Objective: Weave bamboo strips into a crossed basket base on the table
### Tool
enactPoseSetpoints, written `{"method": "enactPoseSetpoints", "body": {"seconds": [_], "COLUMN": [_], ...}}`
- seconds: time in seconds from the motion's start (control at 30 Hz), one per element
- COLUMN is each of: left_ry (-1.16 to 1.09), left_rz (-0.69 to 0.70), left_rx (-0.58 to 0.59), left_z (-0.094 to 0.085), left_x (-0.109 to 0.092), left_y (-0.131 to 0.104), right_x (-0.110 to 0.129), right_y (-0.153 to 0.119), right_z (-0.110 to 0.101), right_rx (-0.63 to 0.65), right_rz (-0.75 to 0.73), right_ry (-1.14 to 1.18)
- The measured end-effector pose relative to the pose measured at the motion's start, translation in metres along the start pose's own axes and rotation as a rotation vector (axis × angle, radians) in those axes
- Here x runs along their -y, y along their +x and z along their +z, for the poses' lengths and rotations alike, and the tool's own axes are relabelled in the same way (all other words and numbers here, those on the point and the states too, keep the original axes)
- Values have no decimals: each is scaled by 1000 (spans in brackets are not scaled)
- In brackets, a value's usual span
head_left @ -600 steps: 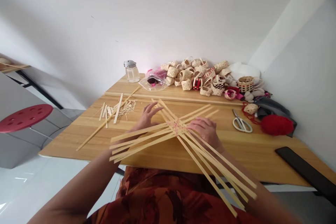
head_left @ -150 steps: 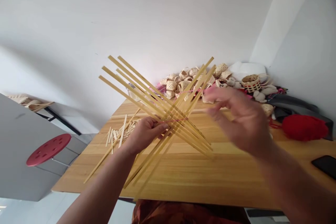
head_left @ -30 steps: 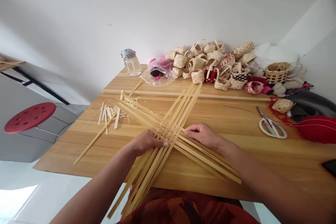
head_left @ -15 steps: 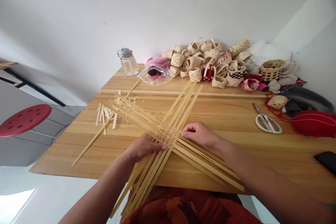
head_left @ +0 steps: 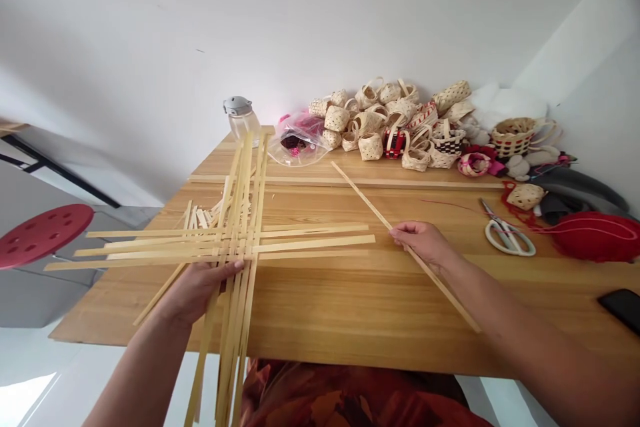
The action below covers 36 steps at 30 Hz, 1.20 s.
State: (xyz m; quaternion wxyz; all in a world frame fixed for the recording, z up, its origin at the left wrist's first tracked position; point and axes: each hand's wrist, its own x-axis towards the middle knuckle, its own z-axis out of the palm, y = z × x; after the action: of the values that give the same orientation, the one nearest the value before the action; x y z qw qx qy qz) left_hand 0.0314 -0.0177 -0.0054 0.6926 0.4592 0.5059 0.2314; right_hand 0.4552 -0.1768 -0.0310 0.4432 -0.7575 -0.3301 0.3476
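Note:
My left hand (head_left: 203,285) grips a cross of interlaced bamboo strips (head_left: 241,240) near its woven middle, thumb on top and fingers hidden beneath. One set of strips runs roughly left to right; the other points away from me and hangs down past the table's front edge. To the right, my right hand (head_left: 419,240) pinches a single loose bamboo strip (head_left: 363,196) around its middle. That strip slants from the far left toward my forearm and is apart from the woven piece.
Small woven baskets (head_left: 370,121) are heaped along the wall, with a plastic bag (head_left: 300,147) and a lidded bottle (head_left: 243,121) beside them. Scissors (head_left: 509,233), red yarn (head_left: 595,237) and a black phone (head_left: 621,309) lie rightward. Strip offcuts (head_left: 200,217) lie left; a red stool (head_left: 45,233) stands beyond.
The woven strips have moved left and turned, from a diagonal cross to a nearly upright one. My right hand has left the weave, moved right, and now holds a separate strip.

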Motion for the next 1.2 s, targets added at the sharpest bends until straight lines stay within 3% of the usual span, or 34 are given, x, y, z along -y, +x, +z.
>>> {"method": "enactPoseSetpoints", "body": {"seconds": [0.17,0.47,0.63,0.77,0.97,1.2], "left_ry": [32,52,69,71,51,-47], "left_rz": [-69,-75,-91,-113,-100,-56], "left_rx": [96,308,332,305,188,-9], "left_z": [9,37,43,43,30,-15], "left_x": [2,11,12,12,0,-12], "left_y": [-2,4,7,5,-4,-11], "right_x": [4,19,21,17,21,32], "right_y": [-6,-19,-19,-19,-20,-18], "right_z": [16,17,19,25,46,75], "right_rx": [32,42,47,135,125,191], "right_rz": [-49,-99,-46,83,184,230], "right_ry": [-207,-532,-437,-208,171,199]}}
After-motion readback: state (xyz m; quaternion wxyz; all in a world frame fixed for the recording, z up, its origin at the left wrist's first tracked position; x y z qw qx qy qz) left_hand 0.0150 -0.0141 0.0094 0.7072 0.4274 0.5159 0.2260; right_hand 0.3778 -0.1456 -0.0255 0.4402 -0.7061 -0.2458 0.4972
